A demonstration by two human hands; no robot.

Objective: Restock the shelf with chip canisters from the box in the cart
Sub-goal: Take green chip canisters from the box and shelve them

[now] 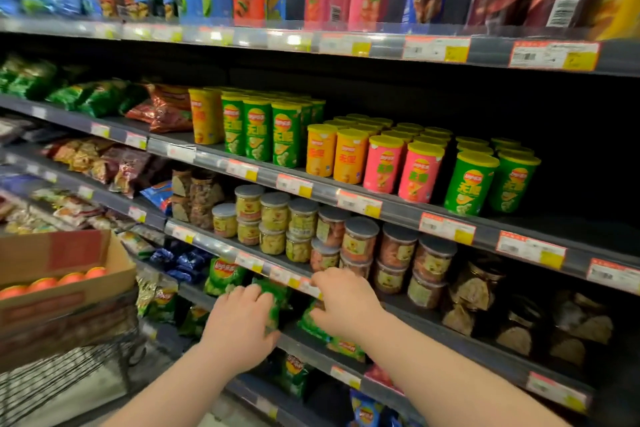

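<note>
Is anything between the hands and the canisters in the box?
Nothing visible. The box is open on top, its canister lids uncovered; the left hand and right hand are on green bags.

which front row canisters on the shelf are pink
The two pink canisters, standing between the orange pair on their left and the green pair at the row's right end; the others are yellow, orange or green.

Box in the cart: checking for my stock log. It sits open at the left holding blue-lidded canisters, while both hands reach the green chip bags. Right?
Not quite: the head view shows the canister lids in the box are orange, not blue. The rest holds: box open at the left, left hand and right hand at the green chip bags.
</note>
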